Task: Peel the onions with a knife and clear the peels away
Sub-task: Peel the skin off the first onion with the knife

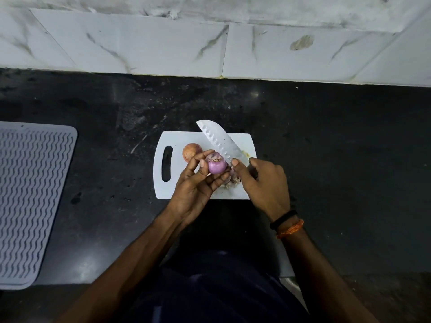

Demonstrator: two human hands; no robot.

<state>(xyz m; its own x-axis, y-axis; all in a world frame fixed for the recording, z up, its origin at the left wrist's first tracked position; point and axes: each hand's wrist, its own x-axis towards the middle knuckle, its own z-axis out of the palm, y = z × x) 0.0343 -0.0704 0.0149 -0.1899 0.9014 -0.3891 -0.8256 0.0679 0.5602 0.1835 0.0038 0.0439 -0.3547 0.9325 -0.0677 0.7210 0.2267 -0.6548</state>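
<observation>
Over the white plastic cutting board (177, 185) on the dark desk, the left hand (198, 180) cups the glossy purple peeled onion (217, 165), and the broad steel knife (221, 141), clasped by the right hand (265, 180), lies just right of it, blade slanting far-left.

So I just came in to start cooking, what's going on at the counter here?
A person is peeling onions over a white cutting board on the dark counter. The left hand holds a purple onion, already mostly peeled, above the board. The right hand grips a knife, its blade next to that onion. A second onion, still in its brown skin, sits on the board, and some peels lie between the hands. A grey mat lies off to the left.
</observation>
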